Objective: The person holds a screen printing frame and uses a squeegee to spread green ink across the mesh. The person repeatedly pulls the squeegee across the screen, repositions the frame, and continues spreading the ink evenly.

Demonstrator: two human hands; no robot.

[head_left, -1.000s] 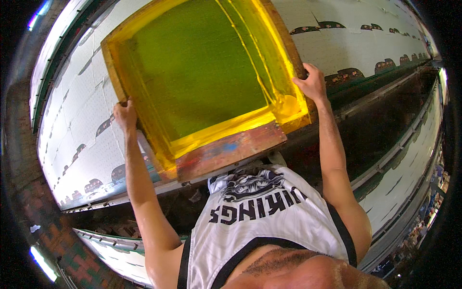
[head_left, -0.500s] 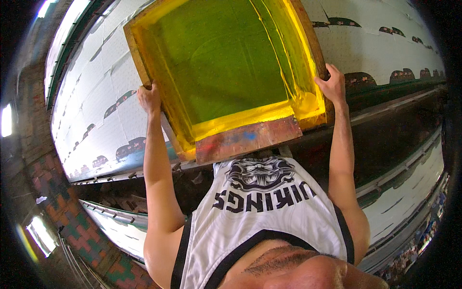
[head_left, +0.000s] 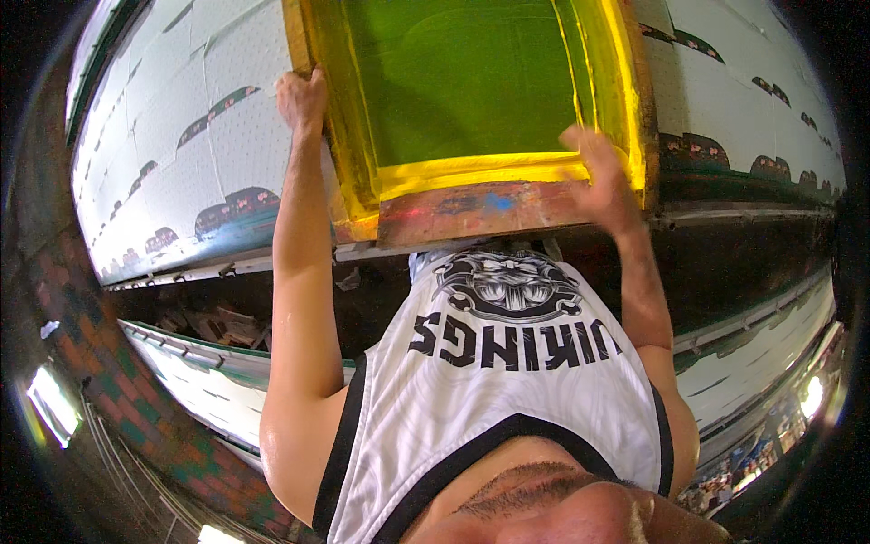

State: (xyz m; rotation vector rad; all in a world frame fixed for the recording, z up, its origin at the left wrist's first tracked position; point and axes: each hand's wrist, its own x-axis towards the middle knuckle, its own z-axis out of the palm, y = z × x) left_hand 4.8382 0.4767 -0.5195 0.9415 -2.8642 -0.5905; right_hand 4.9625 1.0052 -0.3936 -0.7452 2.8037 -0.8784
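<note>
A screen-printing frame (head_left: pixel 649 118) with a wooden rim and green mesh fills the top middle, in front of me. Thick yellow ink (head_left: pixel 471 170) coats its inner borders, and thin yellow ridges run along the right side. Across its near edge lies a wooden board (head_left: pixel 453 218) stained red and blue. My left hand (head_left: pixel 302 98) is closed on the frame's left rim. Over the near right corner hovers my right hand (head_left: pixel 605 181), off the rim, somewhat blurred, its fingers apart and holding nothing. It hides part of the ink there.
A long table (head_left: pixel 163 82) covered in white material with dark printed patches extends to both sides beneath the frame. Behind me runs another long white-topped table (head_left: pixel 204 381). Brick-patterned flooring (head_left: pixel 100 344) shows at left.
The frame has turned to sit squarer to me and shifted right and farther away in view. My right hand has released the right rim and moved inward over the near corner. My left still grips.
</note>
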